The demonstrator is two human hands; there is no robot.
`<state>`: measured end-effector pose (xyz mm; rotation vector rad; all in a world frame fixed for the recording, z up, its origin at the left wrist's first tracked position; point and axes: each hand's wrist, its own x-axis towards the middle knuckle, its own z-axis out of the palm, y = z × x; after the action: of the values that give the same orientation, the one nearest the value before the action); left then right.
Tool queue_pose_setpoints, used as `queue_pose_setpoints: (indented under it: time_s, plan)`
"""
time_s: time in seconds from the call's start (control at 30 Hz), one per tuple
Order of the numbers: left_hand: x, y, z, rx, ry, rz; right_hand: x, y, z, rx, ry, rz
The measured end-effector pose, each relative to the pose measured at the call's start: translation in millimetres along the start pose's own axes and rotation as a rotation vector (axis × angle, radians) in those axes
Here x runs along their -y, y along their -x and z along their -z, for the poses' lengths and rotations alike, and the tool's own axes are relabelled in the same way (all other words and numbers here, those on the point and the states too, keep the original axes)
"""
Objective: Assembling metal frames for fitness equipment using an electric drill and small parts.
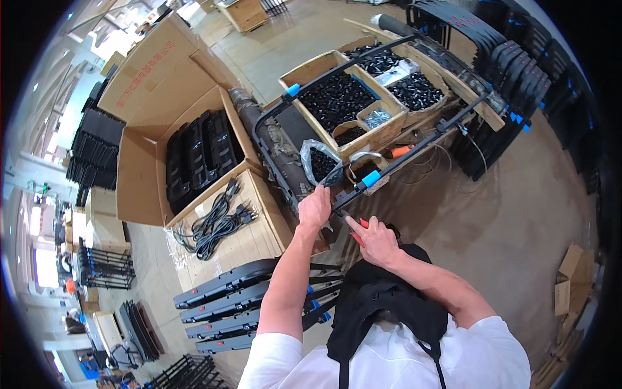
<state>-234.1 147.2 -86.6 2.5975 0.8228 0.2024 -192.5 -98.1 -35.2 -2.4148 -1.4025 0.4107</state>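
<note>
My left hand (pixel 314 206) is closed at the near corner of a black tubular frame (pixel 424 141) with blue sleeves; its fingertips pinch something dark that I cannot make out. My right hand (pixel 379 244) grips red-handled pliers (pixel 357 238), the index finger stretched along them. The pliers' jaws reach the frame's near corner, just right of my left fingers. Beyond my left hand stands a clear plastic bag (pixel 307 155) of small black parts. A small open container (pixel 355 174) sits beside it, close to the frame's near bar.
A wooden tray (pixel 389 135) holds black parts and silver screws. An orange-handled tool (pixel 400 151) lies near it. At left, a carton (pixel 139 155) holds black moulded units, with coiled cables (pixel 214 235) on another box. Long black units (pixel 227 285) stand at lower left; stacked frames (pixel 463 29) fill the far right.
</note>
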Motion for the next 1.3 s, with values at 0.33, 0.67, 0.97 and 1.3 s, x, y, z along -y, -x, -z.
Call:
queue_pose_setpoints:
  time_s: [0.33,0.67,0.97,1.3]
  plan:
    - [-5,-6,-6,0.000,0.000,0.165,26,-2,-16,-0.047,0.044,-0.078]
    - [-6,-9,-8,-0.017,0.017,0.212,45,-8,-25,-0.001,0.099,-0.153]
    - [-8,-10,-12,-0.018,-0.013,0.259,57,-16,-9,0.088,-0.030,-0.237]
    - [-6,-10,-6,-0.036,0.014,0.279,-36,-32,-51,0.549,-1.585,-0.381]
